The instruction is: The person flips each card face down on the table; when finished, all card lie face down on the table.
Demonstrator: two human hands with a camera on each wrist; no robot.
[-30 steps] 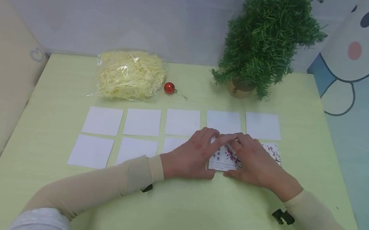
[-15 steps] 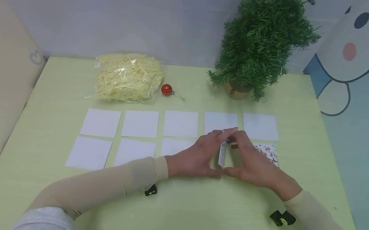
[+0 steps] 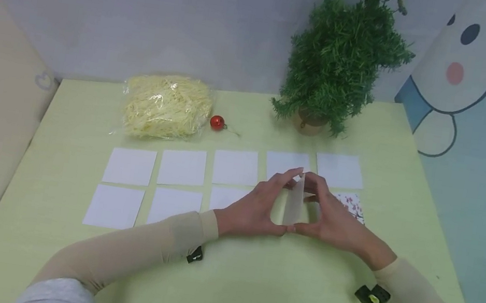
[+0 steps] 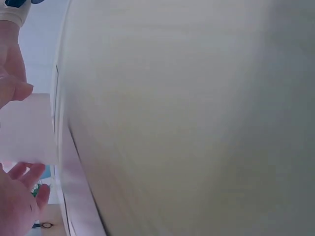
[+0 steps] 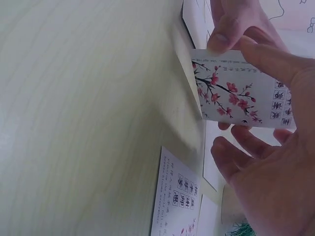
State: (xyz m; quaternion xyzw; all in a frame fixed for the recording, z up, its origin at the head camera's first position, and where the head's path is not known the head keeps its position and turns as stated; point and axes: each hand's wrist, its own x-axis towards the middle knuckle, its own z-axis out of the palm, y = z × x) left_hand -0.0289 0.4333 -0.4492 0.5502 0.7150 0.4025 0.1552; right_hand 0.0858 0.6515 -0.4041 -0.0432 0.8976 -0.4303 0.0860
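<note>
Both hands hold one card (image 3: 294, 203) standing upright on the table. Its blank face is turned to the left; the right wrist view shows the printed face (image 5: 229, 96) with pink blossoms, dark branches and lettering. My left hand (image 3: 255, 208) grips it by the near and far edges, thumb near me, fingers at the far side. From the right, my right hand (image 3: 334, 217) holds the same two edges between thumb and fingertips. Just right of it lies another blossom card (image 3: 353, 204), partly hidden by that hand. Blank white cards (image 3: 235, 167) lie in two rows around.
A clear bag of pale yellow shredded paper (image 3: 167, 107) lies at the back left. Beside it is a red bauble (image 3: 217, 123) with a string. A small potted green tree (image 3: 332, 70) stands at the back right, against the wall cloth.
The blossom card between the hands has swung from lying face up to standing on edge, and its blank side now shows on the left. The hands stay around it.
</note>
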